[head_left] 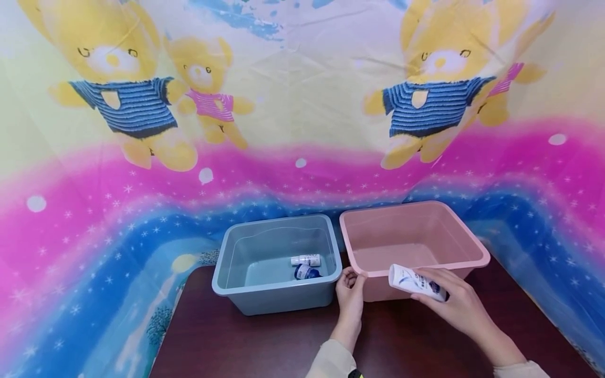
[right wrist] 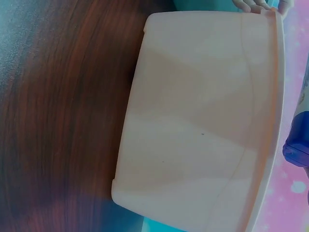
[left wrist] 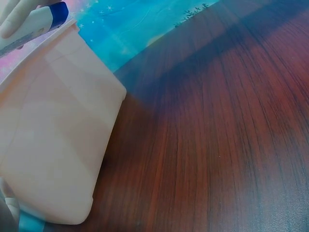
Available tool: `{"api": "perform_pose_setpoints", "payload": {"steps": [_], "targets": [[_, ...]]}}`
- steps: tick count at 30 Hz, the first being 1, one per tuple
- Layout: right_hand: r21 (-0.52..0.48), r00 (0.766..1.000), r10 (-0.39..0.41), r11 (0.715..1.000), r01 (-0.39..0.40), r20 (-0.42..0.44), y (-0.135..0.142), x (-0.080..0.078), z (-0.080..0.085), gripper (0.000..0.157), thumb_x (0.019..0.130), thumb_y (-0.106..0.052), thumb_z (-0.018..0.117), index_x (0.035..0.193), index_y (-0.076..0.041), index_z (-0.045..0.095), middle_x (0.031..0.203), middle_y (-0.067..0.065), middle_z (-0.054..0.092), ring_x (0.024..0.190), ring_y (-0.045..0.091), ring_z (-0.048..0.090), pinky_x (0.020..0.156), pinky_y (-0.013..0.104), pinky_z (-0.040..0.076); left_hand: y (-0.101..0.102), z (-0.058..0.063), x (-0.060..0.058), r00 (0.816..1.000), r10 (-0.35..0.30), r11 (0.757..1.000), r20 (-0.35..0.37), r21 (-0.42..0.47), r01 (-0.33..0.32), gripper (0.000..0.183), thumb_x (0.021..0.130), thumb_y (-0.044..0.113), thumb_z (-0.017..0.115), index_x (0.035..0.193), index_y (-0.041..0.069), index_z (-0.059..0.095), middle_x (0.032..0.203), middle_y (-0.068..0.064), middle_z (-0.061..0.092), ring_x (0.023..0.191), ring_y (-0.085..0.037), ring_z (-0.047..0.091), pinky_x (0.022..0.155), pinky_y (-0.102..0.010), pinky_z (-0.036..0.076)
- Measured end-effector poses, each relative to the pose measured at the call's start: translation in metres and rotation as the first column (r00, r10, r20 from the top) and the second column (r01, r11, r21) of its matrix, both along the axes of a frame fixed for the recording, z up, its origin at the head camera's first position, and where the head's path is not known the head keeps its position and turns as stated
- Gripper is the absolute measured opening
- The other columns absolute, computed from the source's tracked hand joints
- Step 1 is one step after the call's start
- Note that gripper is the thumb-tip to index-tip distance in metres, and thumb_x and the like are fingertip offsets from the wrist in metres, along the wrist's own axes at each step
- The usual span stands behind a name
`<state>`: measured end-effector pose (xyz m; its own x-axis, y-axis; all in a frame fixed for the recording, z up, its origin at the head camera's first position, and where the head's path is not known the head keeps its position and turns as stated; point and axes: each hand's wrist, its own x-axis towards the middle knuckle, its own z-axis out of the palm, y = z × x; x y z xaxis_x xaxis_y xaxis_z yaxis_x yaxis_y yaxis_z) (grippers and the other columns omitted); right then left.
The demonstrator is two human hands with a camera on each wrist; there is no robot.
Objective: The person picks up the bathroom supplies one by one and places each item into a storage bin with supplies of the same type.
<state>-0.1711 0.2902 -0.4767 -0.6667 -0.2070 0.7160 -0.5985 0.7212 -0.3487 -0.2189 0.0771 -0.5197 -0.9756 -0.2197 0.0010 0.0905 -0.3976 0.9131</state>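
Note:
In the head view my right hand (head_left: 456, 302) holds a white tube (head_left: 410, 280) with a dark blue cap, tilted over the front rim of the pink plastic bin (head_left: 378, 290). The fingers lie along its top and the thumb is below. My left hand (head_left: 350, 296) grips the pink bin's front left corner, thumb at the rim and fingers curled. Both wrist views show the bin's outer front wall; the tube's blue cap (right wrist: 297, 137) appears at the right edge of the right wrist view.
Left of the pink bin stands a grey-blue bin (head_left: 279, 302). Inside it lie a small white bottle (head_left: 309, 260) and a blue container with a pale label (head_left: 306, 272). Both bins stand on a dark wooden table (head_left: 246, 346), before a bear-printed cloth (head_left: 293, 105).

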Motion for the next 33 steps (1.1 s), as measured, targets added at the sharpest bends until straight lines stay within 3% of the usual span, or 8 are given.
{"api": "perform_pose_setpoints", "payload": {"steps": [6,10,14,17,21,23,27,33], "targets": [[-0.005,0.998,0.025,1.0,-0.025,-0.052,0.001,-0.001,0.004,0.06,0.062,-0.02,0.093,0.119,-0.015,0.073,0.112,0.01,0.071,0.114,0.001,0.054,0.098,0.007,0.031,0.0,0.0,0.0,1.0,0.005,1.0,0.007,-0.001,-0.005,0.022,0.079,0.001,0.07,0.099,-0.003,0.06,0.088,-0.004,0.059,0.081,-0.014,0.053,0.071,-0.018,0.046],[0.004,0.998,0.012,1.0,-0.012,-0.061,0.003,-0.003,0.006,0.062,0.059,-0.016,0.093,0.118,-0.012,0.073,0.112,0.01,0.071,0.113,0.001,0.054,0.097,0.006,0.03,-0.001,0.001,0.0,1.0,0.004,1.0,0.017,-0.001,-0.004,0.022,0.08,0.002,0.07,0.099,-0.003,0.06,0.088,-0.004,0.059,0.081,-0.014,0.053,0.071,-0.018,0.046],[0.02,0.996,0.011,1.0,-0.01,-0.084,0.007,-0.008,0.008,0.054,0.075,-0.043,0.084,0.118,-0.011,0.073,0.113,0.009,0.071,0.109,0.001,0.055,0.093,0.007,0.033,0.0,-0.001,0.0,1.0,-0.003,1.0,0.026,-0.002,0.003,0.021,0.08,0.002,0.069,0.099,0.0,0.06,0.089,-0.003,0.059,0.083,-0.015,0.053,0.072,-0.019,0.047],[0.04,0.996,0.004,0.999,0.0,-0.095,0.008,-0.01,0.011,0.056,0.077,-0.048,0.082,0.118,-0.011,0.073,0.111,0.01,0.071,0.103,0.004,0.057,0.087,0.01,0.037,0.001,-0.002,-0.001,1.0,-0.005,1.0,0.023,-0.004,0.005,0.021,0.08,0.002,0.069,0.1,0.0,0.06,0.09,-0.003,0.059,0.084,-0.015,0.053,0.073,-0.02,0.047],[0.062,0.997,-0.017,0.998,0.022,-0.074,0.009,-0.011,0.015,0.062,0.061,-0.022,0.093,0.119,-0.012,0.073,0.11,0.012,0.071,0.098,0.009,0.059,0.081,0.014,0.039,0.001,-0.002,-0.001,1.0,-0.001,1.0,0.018,0.001,0.001,0.021,0.08,0.002,0.069,0.099,0.0,0.061,0.089,-0.003,0.059,0.083,-0.015,0.053,0.072,-0.02,0.046],[0.06,0.998,-0.02,0.998,0.024,-0.065,0.009,-0.012,0.016,0.063,0.061,-0.022,0.094,0.12,-0.014,0.073,0.111,0.011,0.071,0.099,0.009,0.058,0.081,0.013,0.04,0.001,-0.002,-0.001,1.0,0.0,1.0,0.017,-0.001,0.0,0.021,0.08,0.002,0.069,0.1,-0.001,0.061,0.09,-0.003,0.059,0.083,-0.015,0.053,0.072,-0.019,0.046],[0.052,0.998,-0.016,0.998,0.019,-0.055,0.009,-0.014,0.018,0.058,0.071,-0.038,0.088,0.122,-0.017,0.072,0.112,0.008,0.071,0.1,0.006,0.057,0.082,0.011,0.039,0.001,-0.002,-0.002,1.0,0.002,1.0,0.01,-0.008,-0.002,0.021,0.08,0.003,0.068,0.1,-0.001,0.06,0.09,-0.002,0.059,0.083,-0.014,0.053,0.071,-0.019,0.046],[0.052,0.998,-0.013,0.998,0.016,-0.062,0.009,-0.018,0.02,0.069,0.055,-0.011,0.094,0.121,-0.013,0.072,0.111,0.01,0.071,0.099,0.007,0.057,0.083,0.011,0.038,0.0,-0.003,-0.003,1.0,0.007,1.0,0.006,-0.005,-0.007,0.021,0.08,0.002,0.069,0.099,-0.001,0.061,0.089,-0.001,0.059,0.081,-0.014,0.053,0.07,-0.019,0.046]]}}
